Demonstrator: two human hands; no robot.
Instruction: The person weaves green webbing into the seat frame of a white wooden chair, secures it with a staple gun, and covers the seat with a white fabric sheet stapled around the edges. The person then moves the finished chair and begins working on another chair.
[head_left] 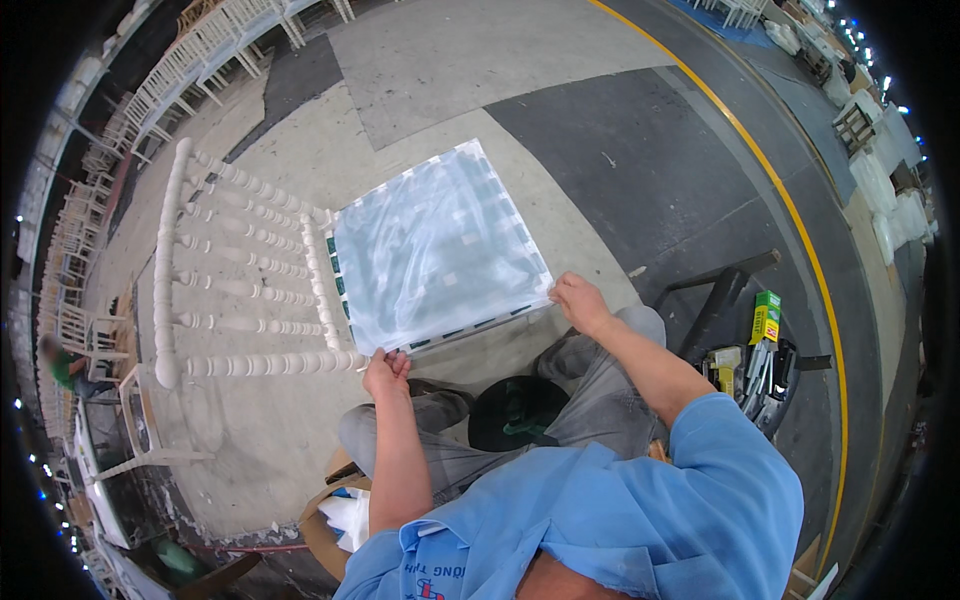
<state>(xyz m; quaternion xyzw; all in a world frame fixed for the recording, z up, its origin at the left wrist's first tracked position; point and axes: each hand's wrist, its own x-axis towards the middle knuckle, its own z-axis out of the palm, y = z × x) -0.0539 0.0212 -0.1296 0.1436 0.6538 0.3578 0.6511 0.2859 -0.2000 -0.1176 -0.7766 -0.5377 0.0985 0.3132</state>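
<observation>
Grey concrete floor [420, 50] surrounds a white spindle-backed chair [250, 290]. Translucent sheet [435, 250] (wrinkled, pale squares showing through) covers its seat [339, 283]. Left hand [386, 373] pinches sheet at seat's near-left corner; right hand [580, 302], likewise, at near-right corner.

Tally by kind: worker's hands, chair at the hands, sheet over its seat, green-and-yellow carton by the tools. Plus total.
Hands: 2 (left hand, right hand)
White spindle-back chair: 1
Translucent sheet: 1
Green-and-yellow carton: 1
Total: 5
</observation>
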